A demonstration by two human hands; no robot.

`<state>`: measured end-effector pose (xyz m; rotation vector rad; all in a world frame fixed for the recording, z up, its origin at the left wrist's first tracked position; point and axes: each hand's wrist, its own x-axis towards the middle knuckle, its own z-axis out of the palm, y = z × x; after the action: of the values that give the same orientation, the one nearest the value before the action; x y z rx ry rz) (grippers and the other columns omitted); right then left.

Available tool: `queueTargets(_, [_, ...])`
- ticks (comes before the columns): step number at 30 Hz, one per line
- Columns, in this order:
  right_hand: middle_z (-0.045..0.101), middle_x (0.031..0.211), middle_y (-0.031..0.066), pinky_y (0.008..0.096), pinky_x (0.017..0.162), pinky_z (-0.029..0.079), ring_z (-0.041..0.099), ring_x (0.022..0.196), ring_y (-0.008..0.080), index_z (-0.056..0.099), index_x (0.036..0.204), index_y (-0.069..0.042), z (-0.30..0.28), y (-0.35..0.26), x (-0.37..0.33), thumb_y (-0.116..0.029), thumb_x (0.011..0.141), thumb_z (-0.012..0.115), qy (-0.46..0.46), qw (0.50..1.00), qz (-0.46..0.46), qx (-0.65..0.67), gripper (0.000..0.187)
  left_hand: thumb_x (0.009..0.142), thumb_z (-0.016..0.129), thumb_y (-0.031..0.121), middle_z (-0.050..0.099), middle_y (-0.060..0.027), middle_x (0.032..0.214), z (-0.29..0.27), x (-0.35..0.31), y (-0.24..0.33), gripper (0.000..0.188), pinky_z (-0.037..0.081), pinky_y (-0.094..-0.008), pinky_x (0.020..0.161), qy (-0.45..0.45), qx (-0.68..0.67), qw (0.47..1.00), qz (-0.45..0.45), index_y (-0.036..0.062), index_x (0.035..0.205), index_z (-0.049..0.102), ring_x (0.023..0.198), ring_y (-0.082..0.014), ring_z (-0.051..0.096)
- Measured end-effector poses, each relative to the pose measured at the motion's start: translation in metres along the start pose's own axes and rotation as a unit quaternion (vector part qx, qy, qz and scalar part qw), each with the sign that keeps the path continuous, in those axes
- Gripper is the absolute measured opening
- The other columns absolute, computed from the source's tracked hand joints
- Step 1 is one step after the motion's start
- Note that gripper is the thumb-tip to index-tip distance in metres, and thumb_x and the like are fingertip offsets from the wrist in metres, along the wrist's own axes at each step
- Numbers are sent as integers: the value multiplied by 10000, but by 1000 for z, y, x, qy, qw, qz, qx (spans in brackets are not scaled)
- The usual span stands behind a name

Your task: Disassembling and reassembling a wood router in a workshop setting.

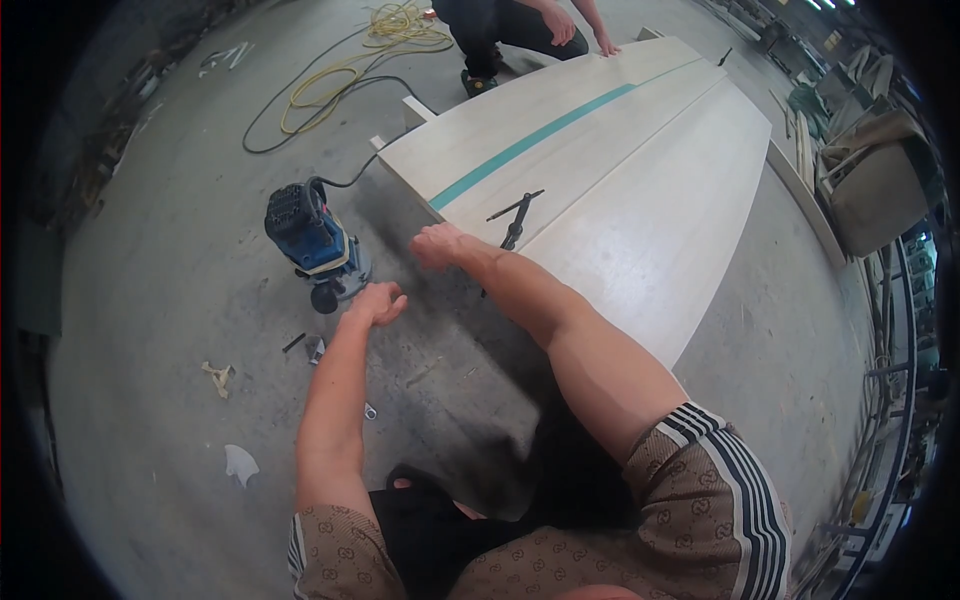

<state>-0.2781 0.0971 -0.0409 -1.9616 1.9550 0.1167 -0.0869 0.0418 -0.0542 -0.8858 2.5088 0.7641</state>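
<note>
A blue and black router [312,232] with a round black knob stands on the concrete floor, its cord running to the pale panel. Beside its base is my left hand [376,302], fingers loosely bent and apart, nothing visible in them. My right hand [436,246] is closed just off the panel's near-left corner; anything within its fingers is hidden. The large, tapered wooden panel [640,215] carries a teal stripe [535,140] along its length. A dark clamp [517,222] with a crossbar grips its near edge, partly behind my right forearm.
A co-worker's hand [607,43] rests on the panel's far end. Yellow hose [345,85] and black cable lie coiled at the far left. A wrench [370,411], a small dark rod [294,343] and scraps lie on the floor. A brown chair [880,180] stands right.
</note>
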Motion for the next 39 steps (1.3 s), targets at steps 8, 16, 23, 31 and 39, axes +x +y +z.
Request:
queueTargets(8, [667, 718, 43, 387, 655, 511, 650, 757, 250, 645, 769, -126, -1, -3, -1, -167, 717, 600, 3, 1000, -12, 0, 80, 819, 541, 381, 604, -178, 1109, 3, 2, -8, 411, 429, -431, 927, -1, -6, 1000, -2, 122, 1134, 595, 1070, -346, 547])
queueTargets(16, [663, 701, 40, 383, 633, 510, 651, 736, 236, 639, 734, -131, 1, 3, -1, -131, 696, 584, -11, 1000, -12, -5, 68, 818, 544, 386, 600, -179, 1116, 5, 7, -7, 414, 429, -429, 927, 1, 0, 1000, 2, 128, 1137, 594, 1074, -348, 544])
queueTargets(23, [656, 709, 59, 386, 620, 504, 645, 743, 259, 623, 720, -135, 2, 0, -2, -108, 684, 588, 70, 997, -15, -22, 57, 811, 542, 374, 630, -177, 1033, 7, 8, -9, 392, 451, -413, 888, 26, 0, 1000, 17, 104, 1085, 617, 1006, -340, 578])
queueTargets(31, [656, 743, 72, 390, 625, 504, 646, 761, 266, 626, 710, -139, -1, -2, 0, -109, 671, 606, 36, 999, -16, -23, 53, 807, 536, 348, 661, -170, 941, 12, 10, -14, 376, 475, -391, 847, 53, -4, 998, 33, 71, 1041, 634, 933, -325, 613])
queueTargets(39, [669, 776, 99, 389, 665, 512, 652, 787, 273, 669, 762, -114, -9, -8, -3, -144, 672, 656, 3, 999, -2, -39, 96, 810, 535, 351, 653, -180, 963, 11, 8, -11, 380, 470, -388, 856, 58, 3, 998, 30, 68, 1044, 634, 948, -331, 607])
